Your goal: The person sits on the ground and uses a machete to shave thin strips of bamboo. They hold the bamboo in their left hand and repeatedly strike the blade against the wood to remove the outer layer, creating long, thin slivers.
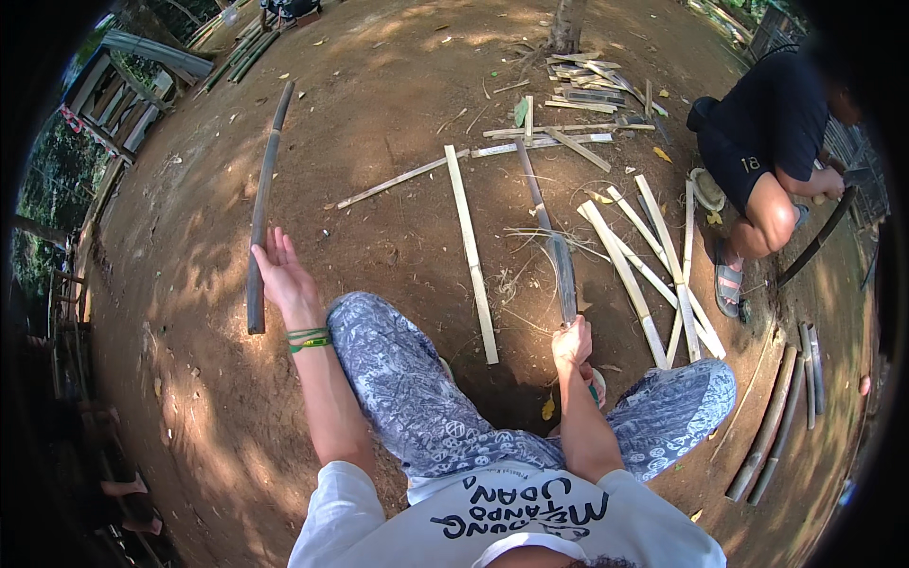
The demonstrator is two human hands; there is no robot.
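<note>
My left hand [288, 276] is open, palm up with fingers stretched out. It is beside a long dark bamboo pole [268, 185], with the thumb side against or just over it. My right hand [572, 346] is closed around the near end of a machete [561, 270], whose dark blade points away from me. Past the blade tip, a narrow dark bamboo strip [530, 180] runs farther out. Between my hands, a pale split bamboo strip [471, 251] lies on the ground. Several more pale strips [630, 270] lie crossed to the right of the blade.
Fine shavings [511, 284] lie around the blade. A pile of bamboo pieces [592, 85] is by a tree trunk [566, 28]. At the right, a crouching person [767, 142] holds a dark bamboo pole [822, 237]. Dark poles [765, 426] lie near my right knee.
</note>
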